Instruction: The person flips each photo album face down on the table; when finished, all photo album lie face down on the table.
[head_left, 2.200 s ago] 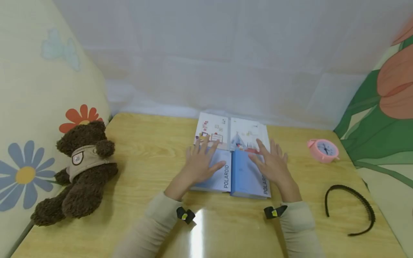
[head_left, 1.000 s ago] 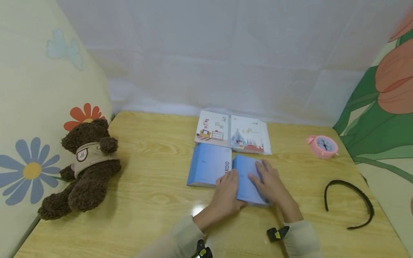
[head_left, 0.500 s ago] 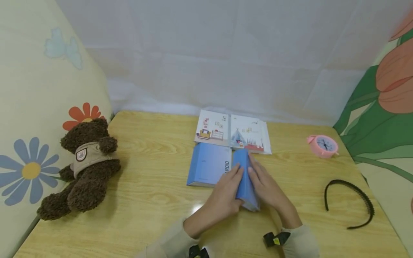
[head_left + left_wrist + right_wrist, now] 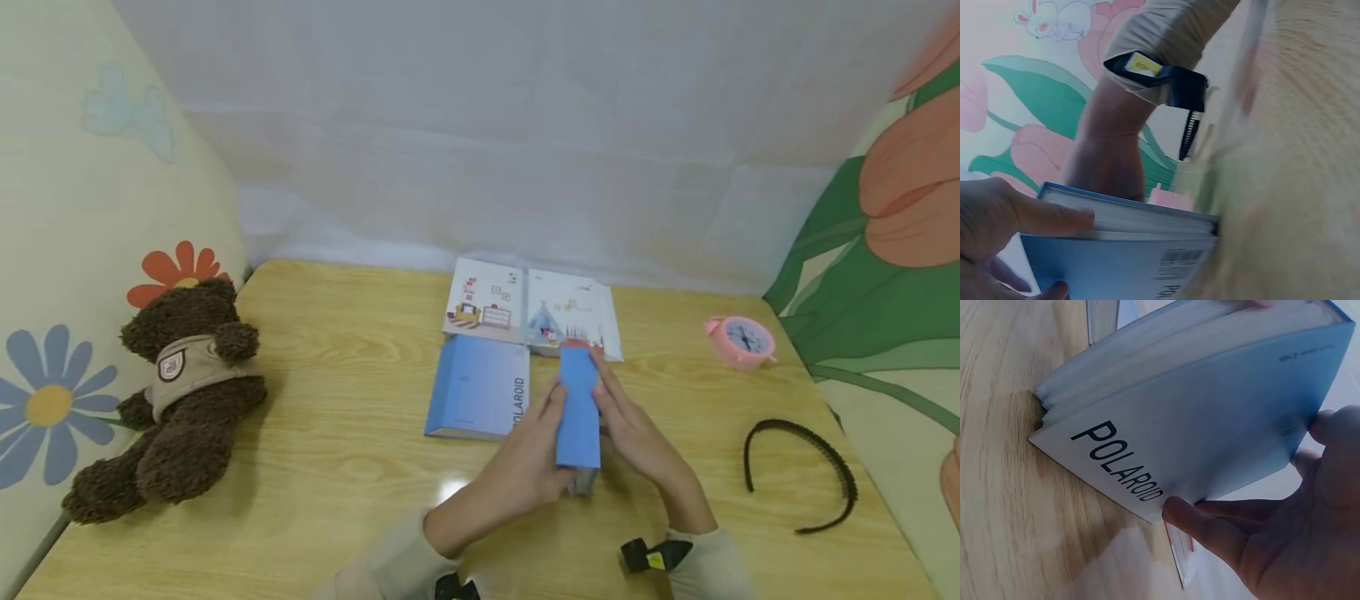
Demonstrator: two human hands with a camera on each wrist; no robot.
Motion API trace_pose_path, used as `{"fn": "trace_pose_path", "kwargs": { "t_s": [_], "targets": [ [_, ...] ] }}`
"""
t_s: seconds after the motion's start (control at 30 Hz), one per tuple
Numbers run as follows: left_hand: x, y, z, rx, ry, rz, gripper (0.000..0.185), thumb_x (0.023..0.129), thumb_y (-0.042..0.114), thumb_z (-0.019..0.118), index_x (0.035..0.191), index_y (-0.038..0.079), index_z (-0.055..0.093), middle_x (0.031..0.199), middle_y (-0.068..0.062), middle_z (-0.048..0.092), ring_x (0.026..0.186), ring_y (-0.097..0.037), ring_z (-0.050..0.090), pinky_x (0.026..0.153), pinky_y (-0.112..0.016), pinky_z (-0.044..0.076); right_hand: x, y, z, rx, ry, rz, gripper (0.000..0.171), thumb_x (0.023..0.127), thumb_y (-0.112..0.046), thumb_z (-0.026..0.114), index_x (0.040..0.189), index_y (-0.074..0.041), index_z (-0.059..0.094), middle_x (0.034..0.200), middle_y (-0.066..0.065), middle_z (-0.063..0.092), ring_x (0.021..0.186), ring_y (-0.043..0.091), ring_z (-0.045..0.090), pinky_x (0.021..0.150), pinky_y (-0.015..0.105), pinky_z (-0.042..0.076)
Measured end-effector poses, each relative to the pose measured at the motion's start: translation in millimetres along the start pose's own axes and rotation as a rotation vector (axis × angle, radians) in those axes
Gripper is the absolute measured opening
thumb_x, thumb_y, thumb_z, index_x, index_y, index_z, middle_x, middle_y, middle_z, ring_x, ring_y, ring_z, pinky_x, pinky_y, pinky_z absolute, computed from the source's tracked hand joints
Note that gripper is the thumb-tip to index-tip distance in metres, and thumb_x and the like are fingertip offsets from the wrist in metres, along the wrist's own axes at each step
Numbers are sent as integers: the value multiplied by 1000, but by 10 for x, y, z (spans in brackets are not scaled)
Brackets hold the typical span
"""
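Blue album point(image 4: 578, 412): stood on edge on the table point(image 4: 337, 467), just right of a second blue album point(image 4: 476, 387) lying flat.
Left hand point(image 4: 528, 454): thumb and fingers grip its left face.
Right hand point(image 4: 637, 437): fingers curl under the right cover — it seems to part slightly.
Far side: two illustrated booklets point(image 4: 532, 310).

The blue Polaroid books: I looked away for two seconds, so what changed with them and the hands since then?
Both hands left the two flat albums and closed on the right blue book: the left hand and right hand tipped it up from lying flat onto its edge. The left blue book, picture books, teddy bear, clock and headband stayed put.
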State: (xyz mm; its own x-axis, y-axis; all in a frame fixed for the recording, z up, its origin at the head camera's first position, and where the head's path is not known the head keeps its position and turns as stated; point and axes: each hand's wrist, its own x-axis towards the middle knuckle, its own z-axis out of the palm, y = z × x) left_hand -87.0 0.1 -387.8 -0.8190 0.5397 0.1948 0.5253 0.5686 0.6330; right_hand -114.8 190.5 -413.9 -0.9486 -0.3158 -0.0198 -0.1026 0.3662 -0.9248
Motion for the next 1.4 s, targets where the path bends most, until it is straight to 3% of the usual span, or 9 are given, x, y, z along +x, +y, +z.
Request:
{"fn": "trace_pose_path", "kwargs": {
  "t_s": [0.2,0.3,0.43,0.57,0.77,0.9,1.1,1.17,1.4],
  "targets": [
    [-28,-213,228,-227,-9,-17,124,57,8,87,152,19,8,148,-5,35,130,-22,41,108,-40,36,16,-21,3,-22,12,13,49,102,-45,23,146,-51,3,158,-2,9,132,38,37,98,52,44],
    [-40,-285,328,-274,-43,-37,125,59,8,86,152,25,4,146,-2,38,128,-20,44,107,-39,37,16,-37,20,-61,25,30,51,101,-47,27,145,-53,3,157,4,16,133,38,35,101,57,39],
    [-38,-349,417,-285,-60,-52,124,63,9,84,151,31,-1,142,-1,43,124,-18,47,105,-37,40,13,-52,45,-86,37,49,55,99,-48,32,144,-55,1,150,19,29,132,39,37,103,60,35],
    [-13,-386,463,-253,-59,-26,124,64,12,84,151,30,-4,145,-2,40,127,-18,45,107,-37,37,-1,-33,39,-11,28,44,55,100,-45,33,144,-54,2,153,18,23,134,40,32,102,58,37],
    [-8,-361,428,-85,-77,-40,124,64,23,86,152,13,-1,153,-10,28,135,-25,37,110,-40,33,-62,48,-42,162,7,104,52,100,-47,31,144,-55,5,158,9,6,138,43,23,102,59,35],
    [-40,-328,401,60,-100,-37,115,68,32,83,150,2,10,151,-21,27,132,-32,39,107,-44,37,-148,87,-106,181,20,178,54,99,-49,32,145,-53,4,159,9,-1,138,45,19,105,63,28],
    [-52,-308,417,243,-113,-3,96,74,41,76,148,6,27,147,-24,32,130,-37,41,105,-50,38,-224,129,-186,-19,76,182,73,94,-44,51,151,-33,6,158,17,4,137,48,19,103,61,33],
    [-45,-307,426,314,-126,-1,92,75,45,74,147,8,31,148,-21,33,130,-37,40,105,-50,37,-243,138,-209,-105,90,194,76,92,-45,54,152,-28,9,156,20,14,133,47,31,99,56,41],
    [0,-263,456,498,-163,12,82,73,51,73,140,12,45,147,-16,38,128,-36,41,103,-50,40,-295,319,-203,-334,136,43,59,95,-24,54,142,6,33,140,26,43,128,40,42,104,53,36]
  ]
}}
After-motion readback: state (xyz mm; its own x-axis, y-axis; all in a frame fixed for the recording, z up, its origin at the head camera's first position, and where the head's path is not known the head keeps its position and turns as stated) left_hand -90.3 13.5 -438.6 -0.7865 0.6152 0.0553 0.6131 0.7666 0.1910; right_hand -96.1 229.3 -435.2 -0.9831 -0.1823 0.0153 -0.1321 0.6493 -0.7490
